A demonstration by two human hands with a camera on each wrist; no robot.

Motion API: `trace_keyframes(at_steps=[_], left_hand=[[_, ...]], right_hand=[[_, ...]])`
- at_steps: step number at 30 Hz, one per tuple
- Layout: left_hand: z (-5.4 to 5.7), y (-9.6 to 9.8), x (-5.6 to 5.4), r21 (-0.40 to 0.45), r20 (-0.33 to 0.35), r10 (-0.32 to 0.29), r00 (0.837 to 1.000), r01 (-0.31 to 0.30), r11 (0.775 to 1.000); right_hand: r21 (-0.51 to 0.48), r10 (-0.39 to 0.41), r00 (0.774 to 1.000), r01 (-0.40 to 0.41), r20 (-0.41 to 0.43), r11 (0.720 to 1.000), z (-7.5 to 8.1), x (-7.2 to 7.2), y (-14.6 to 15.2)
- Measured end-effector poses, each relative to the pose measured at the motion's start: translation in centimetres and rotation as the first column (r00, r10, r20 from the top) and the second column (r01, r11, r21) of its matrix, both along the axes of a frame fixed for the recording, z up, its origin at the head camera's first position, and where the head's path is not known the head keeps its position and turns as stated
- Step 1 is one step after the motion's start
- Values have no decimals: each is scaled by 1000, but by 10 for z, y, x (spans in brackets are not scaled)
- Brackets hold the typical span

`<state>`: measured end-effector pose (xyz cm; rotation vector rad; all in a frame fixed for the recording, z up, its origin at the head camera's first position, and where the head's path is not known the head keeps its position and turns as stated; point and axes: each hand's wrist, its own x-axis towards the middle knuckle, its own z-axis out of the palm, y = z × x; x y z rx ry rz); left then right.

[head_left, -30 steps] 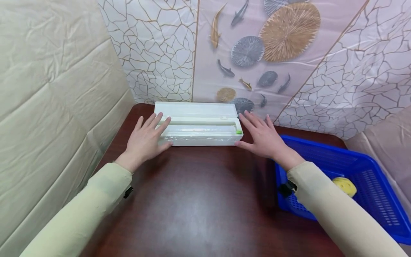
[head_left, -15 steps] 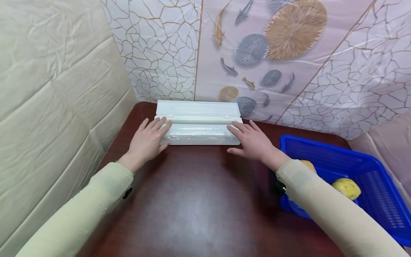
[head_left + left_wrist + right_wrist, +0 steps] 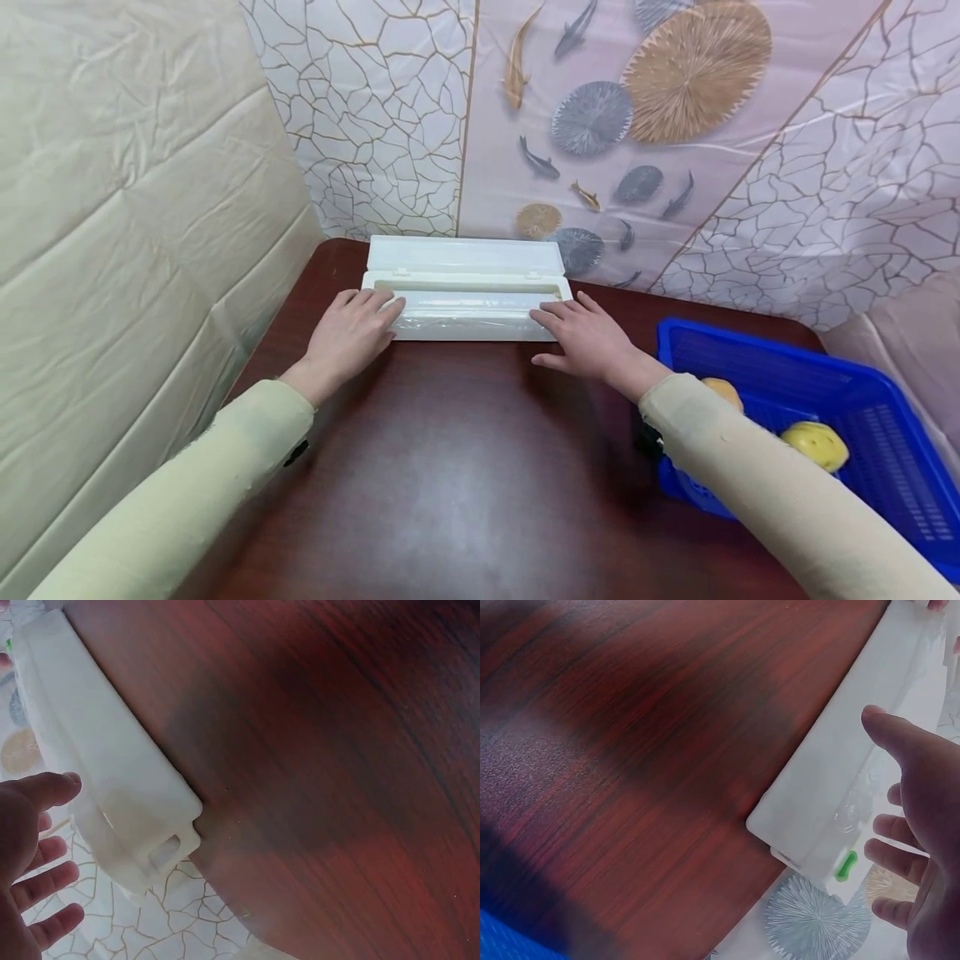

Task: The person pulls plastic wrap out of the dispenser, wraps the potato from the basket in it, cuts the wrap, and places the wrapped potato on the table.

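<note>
A white cling film dispenser (image 3: 465, 332) stands at the far side of the table, its lid (image 3: 465, 254) raised at the back. Clear cling film (image 3: 465, 322) stretches wrinkled across its front. My left hand (image 3: 347, 333) is at the dispenser's left end, fingers slightly bent over it, thumb towards the front. At the right end, my right hand (image 3: 592, 340) reaches over the film with fingers spread and thumb apart. Whether the fingertips press on the film I cannot tell. In the right wrist view a green slider (image 3: 846, 865) shows at the dispenser's end, near my right fingers.
A blue basket (image 3: 765, 343) stands right of the dispenser, under my right forearm. It holds a yellow item (image 3: 816, 446) and an orange one (image 3: 723, 392). Patterned cloth (image 3: 390, 125) hangs close behind the brown table (image 3: 435, 467).
My right hand has shifted left from beside the dispenser to over its right end, hiding the green slider in the head view. My left fingers have bent more and drawn slightly nearer.
</note>
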<state>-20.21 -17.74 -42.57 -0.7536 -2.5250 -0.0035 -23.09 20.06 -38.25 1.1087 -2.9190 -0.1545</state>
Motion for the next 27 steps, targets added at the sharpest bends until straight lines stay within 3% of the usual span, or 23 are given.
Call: trace_keyframes(at_steps=[6,12,17,27], left_hand=[[-2,1,0,-10,0,0,1000,0,1000],[-5,0,-2,-17,-27,-6,1000,5,1000],[-6,0,-2,-31,-11,0,1000,0,1000],[-7,1,-3,-57,-2,14,1000,-14,998]], right_hand=[[5,15,1000,-15,-13,1000,-4,-4,0],[2,64,996,-64,-66,998,-7,-9,0],[15,102,989,-101,-111,995,-9,-13,-1],[94,208,952,-192,-223,977,-14,-22,-1]])
